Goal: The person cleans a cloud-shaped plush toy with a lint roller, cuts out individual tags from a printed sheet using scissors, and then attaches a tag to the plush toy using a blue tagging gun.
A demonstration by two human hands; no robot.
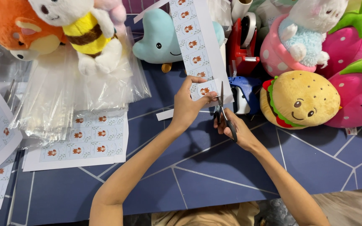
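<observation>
Over the blue mat, left hand (pixel 186 106) pinches the sticker strip (pixel 197 50) taut; right hand (pixel 235 129) grips scissors (pixel 224 113), best cutting squarely between pictures

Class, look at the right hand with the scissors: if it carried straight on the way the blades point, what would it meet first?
The right hand points the scissors up the picture. First comes the paper strip pinched by the left hand; the blades are already at its edge.

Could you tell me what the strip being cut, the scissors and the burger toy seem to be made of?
Strip: matte white printed paper, bending lightly. Scissors: bright metal blades, dark, probably plastic handles. Burger toy: fuzzy plush fabric.
</observation>
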